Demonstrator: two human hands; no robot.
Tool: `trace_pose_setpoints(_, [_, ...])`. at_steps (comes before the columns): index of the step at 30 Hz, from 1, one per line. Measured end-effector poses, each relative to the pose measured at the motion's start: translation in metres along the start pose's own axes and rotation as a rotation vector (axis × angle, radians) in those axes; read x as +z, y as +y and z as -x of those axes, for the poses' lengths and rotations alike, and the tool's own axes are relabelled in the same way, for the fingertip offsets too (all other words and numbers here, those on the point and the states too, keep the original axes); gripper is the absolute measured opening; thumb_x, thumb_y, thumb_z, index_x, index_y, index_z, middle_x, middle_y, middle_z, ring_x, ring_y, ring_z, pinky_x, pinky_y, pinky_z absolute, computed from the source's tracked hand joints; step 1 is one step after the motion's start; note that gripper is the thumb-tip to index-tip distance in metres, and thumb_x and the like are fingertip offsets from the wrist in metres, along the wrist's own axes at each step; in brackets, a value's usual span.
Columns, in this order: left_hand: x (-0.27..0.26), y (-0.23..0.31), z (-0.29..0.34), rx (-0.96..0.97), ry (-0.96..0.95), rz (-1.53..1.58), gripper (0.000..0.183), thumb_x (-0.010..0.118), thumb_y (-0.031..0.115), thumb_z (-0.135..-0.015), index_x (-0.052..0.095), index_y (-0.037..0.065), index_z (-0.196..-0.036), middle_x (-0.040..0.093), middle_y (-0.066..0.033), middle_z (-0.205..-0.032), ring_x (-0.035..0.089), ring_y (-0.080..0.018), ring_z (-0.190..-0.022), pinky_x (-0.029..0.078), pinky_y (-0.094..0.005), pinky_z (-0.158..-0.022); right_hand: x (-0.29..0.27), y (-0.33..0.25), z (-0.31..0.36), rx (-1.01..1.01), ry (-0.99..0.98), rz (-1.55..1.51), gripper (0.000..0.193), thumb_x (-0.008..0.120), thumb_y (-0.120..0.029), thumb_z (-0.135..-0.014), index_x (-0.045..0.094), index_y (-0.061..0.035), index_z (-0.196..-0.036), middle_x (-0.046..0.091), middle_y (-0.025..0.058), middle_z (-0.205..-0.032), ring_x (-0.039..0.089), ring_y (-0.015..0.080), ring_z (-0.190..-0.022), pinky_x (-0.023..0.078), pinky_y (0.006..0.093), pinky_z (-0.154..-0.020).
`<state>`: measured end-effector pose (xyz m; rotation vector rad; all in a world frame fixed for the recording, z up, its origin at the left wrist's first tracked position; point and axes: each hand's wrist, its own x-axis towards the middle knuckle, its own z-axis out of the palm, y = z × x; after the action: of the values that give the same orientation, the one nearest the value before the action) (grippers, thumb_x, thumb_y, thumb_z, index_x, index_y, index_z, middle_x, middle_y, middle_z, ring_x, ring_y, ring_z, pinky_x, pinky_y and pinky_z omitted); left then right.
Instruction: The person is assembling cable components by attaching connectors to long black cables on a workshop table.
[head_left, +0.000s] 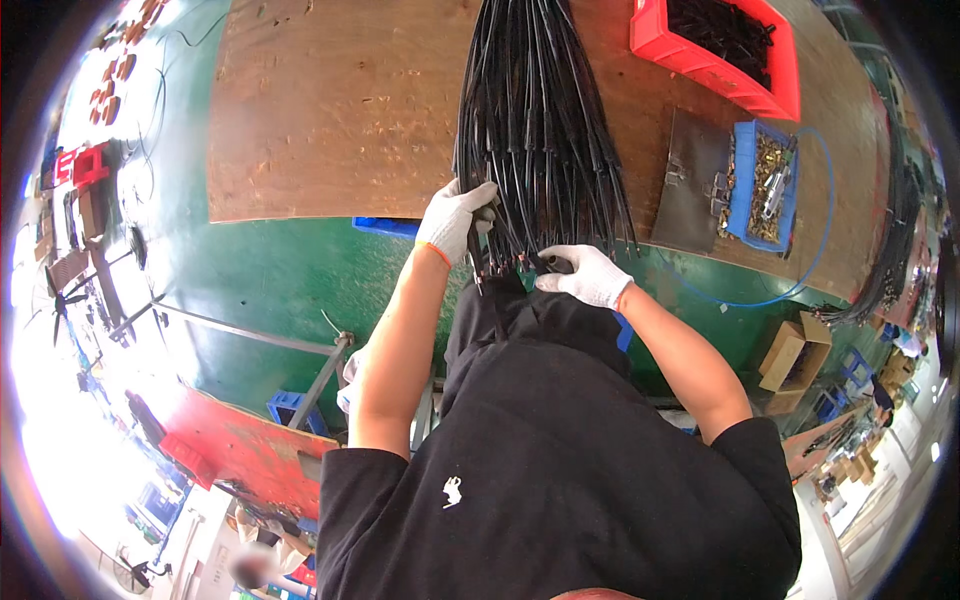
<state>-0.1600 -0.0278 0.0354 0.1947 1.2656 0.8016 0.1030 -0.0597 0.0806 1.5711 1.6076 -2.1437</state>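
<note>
A thick bundle of black cables [535,110] lies on the wooden table, its loose ends fanning out over the near edge. My left hand [455,217], in a white glove with an orange cuff, is closed round a black cable at the bundle's left side. Below that hand the end of the cable [476,262] points down. At the right of the cable ends, my gloved right hand [588,275] pinches a short black sleeve [556,264] between thumb and fingers. Copper-coloured tips show among the cable ends between my hands.
On the wooden table [320,110], a red crate [700,65] of black parts stands at the far right. Nearer is a blue bin [742,185] with brass-coloured fittings and a metal tool [776,190] on a blue hose [828,200]. A dark metal plate [690,180] lies beside it.
</note>
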Motion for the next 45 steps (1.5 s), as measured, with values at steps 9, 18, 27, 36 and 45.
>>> trace_pose_setpoints(9, [0.012, -0.006, 0.003, 0.085, 0.027, 0.022, 0.012, 0.074, 0.012, -0.097, 0.067, 0.004, -0.100, 0.067, -0.0038, -0.083, 0.060, -0.0104, -0.067, 0.052, -0.0282, -0.058, 0.001, 0.013, 0.013, 0.044, -0.076, -0.010, 0.062, 0.085, -0.030, -0.088, 0.066, 0.0030, -0.137, 0.076, 0.0144, -0.119, 0.067, 0.0176, -0.109, 0.051, 0.0339, -0.100])
trace_pose_setpoints(18, [0.019, 0.015, 0.006, -0.026, 0.036, -0.031, 0.011, 0.077, 0.010, -0.091, 0.070, 0.004, -0.098, 0.068, -0.0017, -0.084, 0.060, -0.0113, -0.066, 0.051, -0.0269, -0.060, 0.040, 0.013, -0.021, -0.078, 0.041, -0.190, 0.050, 0.084, -0.026, -0.089, 0.070, 0.0038, -0.127, 0.077, 0.0118, -0.112, 0.069, 0.0165, -0.105, 0.052, 0.0325, -0.100])
trace_pose_setpoints(27, [0.000, 0.022, 0.014, 0.099, 0.121, -0.242, 0.038, 0.075, 0.038, -0.100, 0.073, 0.002, -0.112, 0.074, -0.0036, -0.096, 0.066, -0.0117, -0.077, 0.055, -0.0300, -0.072, 0.036, -0.059, -0.095, -0.150, 0.206, -0.598, 0.028, 0.077, -0.018, -0.094, 0.074, 0.0004, -0.116, 0.078, 0.0077, -0.100, 0.072, 0.0153, -0.088, 0.056, 0.0309, -0.087])
trace_pose_setpoints(36, [-0.033, 0.044, 0.021, 0.088, 0.111, -0.278, 0.042, 0.066, 0.048, -0.104, 0.072, 0.007, -0.099, 0.063, 0.0027, -0.079, 0.054, -0.0066, -0.064, 0.046, -0.0255, -0.059, -0.025, -0.115, -0.178, 0.150, 0.417, -0.654, 0.018, 0.080, -0.029, -0.093, 0.074, -0.0119, -0.098, 0.068, 0.0003, -0.080, 0.062, 0.0137, -0.062, 0.050, 0.0287, -0.050])
trace_pose_setpoints(45, [-0.031, 0.032, 0.016, -0.025, 0.002, 0.085, 0.021, 0.062, 0.021, -0.104, 0.071, 0.003, -0.109, 0.068, -0.0001, -0.084, 0.061, -0.0105, -0.065, 0.053, -0.0284, -0.060, -0.021, -0.097, -0.111, -0.097, 0.070, -0.626, 0.030, 0.074, -0.017, -0.100, 0.072, -0.0110, -0.130, 0.073, -0.0016, -0.109, 0.068, 0.0106, -0.099, 0.062, 0.0321, -0.076])
